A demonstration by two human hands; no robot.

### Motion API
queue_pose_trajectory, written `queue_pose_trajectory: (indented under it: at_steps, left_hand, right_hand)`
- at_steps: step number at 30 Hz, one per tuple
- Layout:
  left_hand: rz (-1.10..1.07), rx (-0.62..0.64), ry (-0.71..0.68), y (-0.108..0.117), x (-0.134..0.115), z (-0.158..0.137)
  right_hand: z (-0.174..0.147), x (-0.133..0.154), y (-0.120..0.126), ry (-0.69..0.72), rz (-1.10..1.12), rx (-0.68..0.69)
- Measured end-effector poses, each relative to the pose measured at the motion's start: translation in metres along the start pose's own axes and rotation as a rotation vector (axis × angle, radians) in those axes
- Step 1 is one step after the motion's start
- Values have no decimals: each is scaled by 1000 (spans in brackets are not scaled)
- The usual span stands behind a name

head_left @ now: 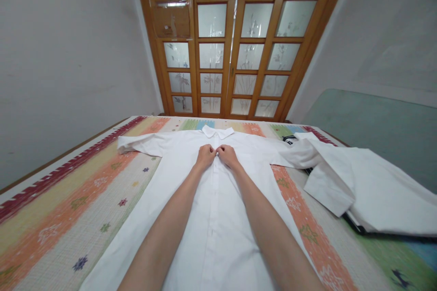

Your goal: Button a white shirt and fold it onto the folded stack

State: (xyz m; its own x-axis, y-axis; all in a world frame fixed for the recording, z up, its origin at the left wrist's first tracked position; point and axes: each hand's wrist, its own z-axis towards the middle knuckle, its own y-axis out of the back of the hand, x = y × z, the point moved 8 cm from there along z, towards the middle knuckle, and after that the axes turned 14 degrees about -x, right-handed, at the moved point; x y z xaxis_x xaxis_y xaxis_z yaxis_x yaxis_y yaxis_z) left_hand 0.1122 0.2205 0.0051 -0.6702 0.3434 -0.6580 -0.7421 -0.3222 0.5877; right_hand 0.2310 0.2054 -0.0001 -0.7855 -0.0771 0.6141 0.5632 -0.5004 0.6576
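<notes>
A white button-up shirt [228,218] lies spread out face up, its collar [217,132] at the far end and both sleeves out to the sides. On the front placket just below the collar, my left hand [206,155] pinches the left edge of the fabric. My right hand [227,155] is closed right beside it, pinching the placket from the other side. The fingertips of both hands nearly meet there. Any button between them is too small and covered to make out. Farther down, the placket runs toward me between my forearms.
Under the shirt is a striped, patterned bedspread [126,195]. Other white garments [378,186] with some dark pieces beneath lie to the right, touching the right sleeve. A pale green headboard-like panel [372,122] stands behind them. Wooden glass-paned doors [235,54] rise beyond the far edge.
</notes>
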Motion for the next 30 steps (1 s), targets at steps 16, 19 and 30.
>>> queue_pose_trajectory:
  at_steps: [16, 19, 30]
  left_hand:
    - [-202, 22, 4, 10, 0, 1]
    - [-299, 39, 25, 8, 3, 2]
    - [-133, -11, -41, 10, 1, 4]
  right_hand:
    - [1, -3, -6, 40, -62, 14]
    - [1, -3, -6, 45, -68, 22]
    - [1, -1, -5, 52, -59, 40]
